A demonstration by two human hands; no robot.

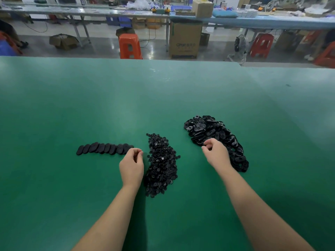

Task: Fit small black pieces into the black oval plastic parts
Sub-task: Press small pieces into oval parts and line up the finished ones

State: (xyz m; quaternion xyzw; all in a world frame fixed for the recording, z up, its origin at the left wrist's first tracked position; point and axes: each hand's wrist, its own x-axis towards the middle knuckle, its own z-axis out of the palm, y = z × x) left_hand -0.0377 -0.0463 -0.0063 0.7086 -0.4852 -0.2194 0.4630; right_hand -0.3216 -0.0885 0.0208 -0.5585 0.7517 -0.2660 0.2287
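Left hand (132,163) curled empty just left of small pieces pile (161,165), right hand (215,153) loosely curled at near edge of oval parts heap (215,140), pinch unclear.

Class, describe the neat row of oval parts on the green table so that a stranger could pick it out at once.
Start at the green table and find the left hand. The row of oval parts runs leftward from its fingertips. Unlike the heap of small pieces and the heap of oval parts to the right, these overlap in one tidy line.
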